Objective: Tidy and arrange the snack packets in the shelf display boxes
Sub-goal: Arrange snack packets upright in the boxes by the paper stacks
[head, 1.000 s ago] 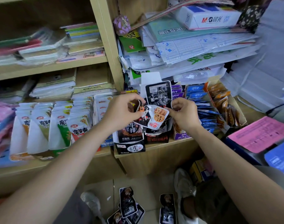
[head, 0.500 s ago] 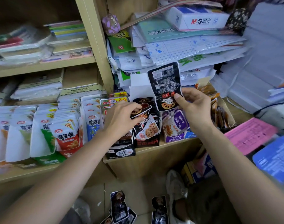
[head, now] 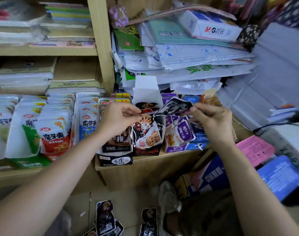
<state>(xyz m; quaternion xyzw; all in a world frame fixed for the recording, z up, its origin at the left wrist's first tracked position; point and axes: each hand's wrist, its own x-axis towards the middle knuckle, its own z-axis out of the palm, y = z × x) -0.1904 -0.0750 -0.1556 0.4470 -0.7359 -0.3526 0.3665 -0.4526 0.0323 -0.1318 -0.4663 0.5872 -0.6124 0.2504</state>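
My right hand [head: 211, 121] pinches a black snack packet [head: 175, 107] by its right end, held flat above the black lotus-root display box [head: 147, 151]. My left hand [head: 119, 119] pinches the top edge of the front lotus-root packet [head: 147, 132] standing in that box. The box's white lid flap [head: 146, 90] stands up behind. To the left is a black display box [head: 115, 158] of dark packets, partly hidden by my left hand. A purple box [head: 175, 148] of purple packets is on the right.
Rows of white konjac packets [head: 51, 132] fill the left shelf. Paper stacks [head: 187, 53] and an M&G box [head: 211, 28] overhang the display boxes. Several black packets [head: 105, 217] lie on the floor below. Pink [head: 255, 150] and blue sheets [head: 279, 176] lie at right.
My right hand lowered the black packet from upright to flat over the lotus-root box. My left hand moved up to the front packet's top edge.
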